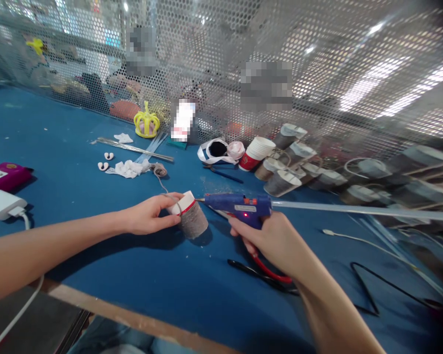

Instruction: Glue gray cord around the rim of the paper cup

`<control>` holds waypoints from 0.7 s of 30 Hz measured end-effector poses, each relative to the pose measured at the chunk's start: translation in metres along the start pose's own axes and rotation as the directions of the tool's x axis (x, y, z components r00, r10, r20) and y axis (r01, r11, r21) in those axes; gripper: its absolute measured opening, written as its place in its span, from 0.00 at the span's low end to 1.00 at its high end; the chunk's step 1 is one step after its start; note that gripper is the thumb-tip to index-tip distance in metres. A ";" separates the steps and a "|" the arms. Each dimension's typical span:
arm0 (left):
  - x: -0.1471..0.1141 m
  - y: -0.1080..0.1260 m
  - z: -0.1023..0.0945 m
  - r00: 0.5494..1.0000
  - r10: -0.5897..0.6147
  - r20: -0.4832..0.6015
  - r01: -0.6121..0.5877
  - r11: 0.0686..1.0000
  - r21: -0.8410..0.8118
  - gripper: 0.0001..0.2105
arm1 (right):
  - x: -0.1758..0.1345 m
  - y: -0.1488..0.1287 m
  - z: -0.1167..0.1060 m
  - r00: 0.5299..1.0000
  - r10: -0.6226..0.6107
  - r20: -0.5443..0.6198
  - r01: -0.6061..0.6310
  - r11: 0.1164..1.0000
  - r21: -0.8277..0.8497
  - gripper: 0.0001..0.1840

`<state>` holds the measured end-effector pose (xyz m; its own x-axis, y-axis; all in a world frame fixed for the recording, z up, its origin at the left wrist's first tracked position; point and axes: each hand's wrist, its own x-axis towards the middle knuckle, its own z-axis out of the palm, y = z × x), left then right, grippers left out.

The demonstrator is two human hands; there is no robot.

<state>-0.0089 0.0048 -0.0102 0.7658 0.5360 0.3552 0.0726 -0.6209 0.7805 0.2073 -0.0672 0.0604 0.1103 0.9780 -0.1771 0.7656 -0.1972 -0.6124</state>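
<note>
My left hand [157, 214] grips a paper cup [194, 221] that lies tilted above the blue table. Grey yarn wraps most of the cup's side, leaving a white and red band bare near one end. A strand of the yarn runs back to a small ball of yarn [159, 170]. My right hand [269, 236] is closed around the handle of a blue glue gun [239, 204] with a small red light lit. Its metal nozzle is at the red band of the cup; whether it touches, I cannot tell. A long clear glue stick [339, 209] sticks out of its back.
Stacked paper cups [257, 151] and several yarn-wrapped cups [284, 183] stand at the back right. Pliers [225, 174], white ribbon [206, 153], a yellow crown [146, 123] and metal rods [136, 148] lie behind. A magenta power strip [7, 177] with a white charger [3, 204] sits left.
</note>
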 end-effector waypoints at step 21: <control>-0.001 0.002 0.003 1.000 -0.024 -0.009 0.024 0.998 0.057 0.05 | 0.090 0.052 -0.003 0.952 0.132 -0.275 -0.076 0.976 0.205 0.15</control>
<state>-0.0074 0.0009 -0.0107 0.7584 0.5555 0.3410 0.1276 -0.6397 0.7580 0.2591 0.0110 0.0151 0.3803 0.9241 -0.0373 0.6090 -0.2806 -0.7419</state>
